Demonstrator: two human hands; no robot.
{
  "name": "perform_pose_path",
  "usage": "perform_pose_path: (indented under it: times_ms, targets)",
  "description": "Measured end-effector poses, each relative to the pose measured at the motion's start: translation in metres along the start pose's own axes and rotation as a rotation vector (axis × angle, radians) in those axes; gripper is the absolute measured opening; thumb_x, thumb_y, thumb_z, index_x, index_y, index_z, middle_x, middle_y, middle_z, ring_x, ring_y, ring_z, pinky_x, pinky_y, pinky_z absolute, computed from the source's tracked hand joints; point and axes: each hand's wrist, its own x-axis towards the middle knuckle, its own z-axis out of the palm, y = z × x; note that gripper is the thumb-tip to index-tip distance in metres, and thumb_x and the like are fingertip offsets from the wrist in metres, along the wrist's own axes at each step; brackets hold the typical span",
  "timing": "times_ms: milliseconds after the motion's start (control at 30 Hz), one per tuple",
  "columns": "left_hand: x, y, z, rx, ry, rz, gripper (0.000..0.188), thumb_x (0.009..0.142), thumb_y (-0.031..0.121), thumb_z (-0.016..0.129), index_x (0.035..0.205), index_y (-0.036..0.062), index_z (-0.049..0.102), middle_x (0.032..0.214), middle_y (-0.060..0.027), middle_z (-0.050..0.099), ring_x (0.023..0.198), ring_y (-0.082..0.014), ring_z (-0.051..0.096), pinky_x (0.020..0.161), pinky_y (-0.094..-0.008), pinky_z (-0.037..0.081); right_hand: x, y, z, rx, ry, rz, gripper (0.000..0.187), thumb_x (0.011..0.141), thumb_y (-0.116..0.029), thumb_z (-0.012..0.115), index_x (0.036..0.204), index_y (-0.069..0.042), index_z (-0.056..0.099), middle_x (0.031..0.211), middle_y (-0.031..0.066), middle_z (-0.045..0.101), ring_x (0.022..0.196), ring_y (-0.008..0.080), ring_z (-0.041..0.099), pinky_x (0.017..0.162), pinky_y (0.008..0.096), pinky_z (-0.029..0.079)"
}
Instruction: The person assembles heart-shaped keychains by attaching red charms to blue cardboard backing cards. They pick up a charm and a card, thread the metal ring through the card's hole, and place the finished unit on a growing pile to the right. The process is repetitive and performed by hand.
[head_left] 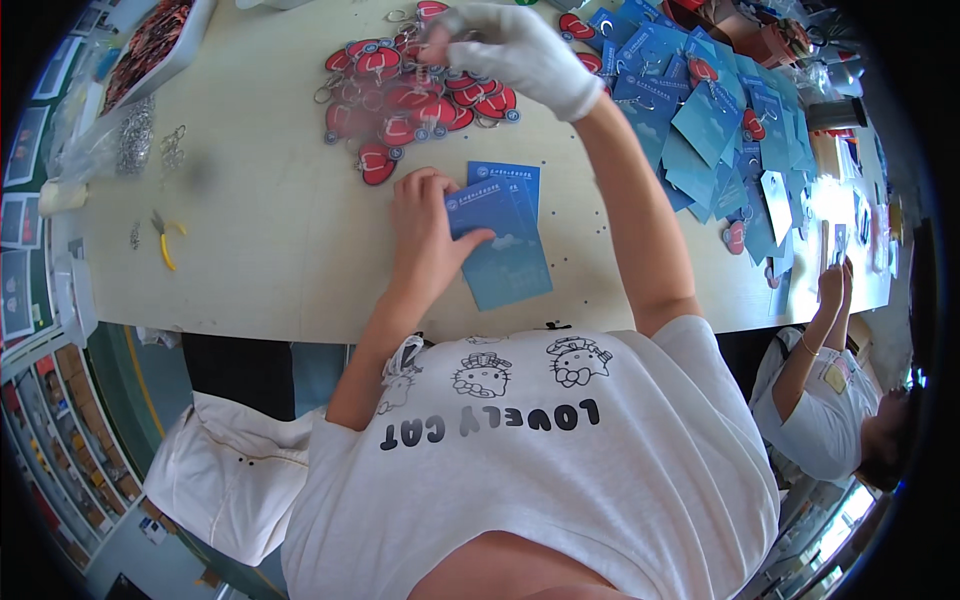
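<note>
My left hand is bare and presses down on a small stack of blue cards lying on the pale table, thumb on the top card's edge. My right hand wears a white glove and reaches to the far side into a pile of red keychains with metal rings. Its fingertips pinch one keychain at the top of the pile. Which piece it grips is partly hidden by the glove.
Yellow-handled pliers lie at the left, near loose metal rings and a white tray of reddish parts. Many blue cards with keychains cover the right side. Another person works at the right end.
</note>
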Motion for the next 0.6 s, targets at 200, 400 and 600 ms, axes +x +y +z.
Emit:
perform_pose_path:
  times_ms: [200, 400, 600]
  targets:
    - [0.022, -0.003, -0.021, -0.292, 0.186, -0.044, 0.039, 0.071, 0.002, 0.076, 0.100, 0.0017, 0.050, 0.098, -0.0086, 0.051, 0.083, -0.0174, 0.051, 0.073, -0.0295, 0.042, -0.061, -0.031, -0.010, 0.042, 0.175, 0.095, 0.015, 0.080, -0.005, 0.057, 0.091, 0.000, 0.065, 0.082, 0.0060, 0.069, 0.075, 0.0088, 0.062, 0.069, 0.0228, 0.051]
    - [0.036, 0.010, -0.037, -1.022, 0.220, -0.208, 0.027, 0.082, -0.001, 0.068, 0.104, 0.0012, 0.053, 0.093, -0.0045, 0.059, 0.085, -0.0081, 0.056, 0.076, -0.0229, 0.046, -0.092, -0.046, 0.014, 0.357, 0.221, 0.390, 0.017, 0.081, 0.004, 0.055, 0.097, 0.007, 0.059, 0.089, 0.0127, 0.069, 0.088, 0.0155, 0.066, 0.075, 0.0251, 0.054]
    - [0.052, 0.028, -0.035, -1.488, 0.318, -0.416, 0.027, 0.079, -0.002, 0.071, 0.101, 0.0030, 0.056, 0.095, -0.0063, 0.064, 0.088, -0.0099, 0.059, 0.080, -0.0246, 0.046, -0.084, -0.043, 0.042, 0.234, 0.426, 0.251, 0.016, 0.077, 0.002, 0.058, 0.092, 0.006, 0.063, 0.084, 0.0097, 0.070, 0.074, 0.0079, 0.062, 0.070, 0.0221, 0.051]
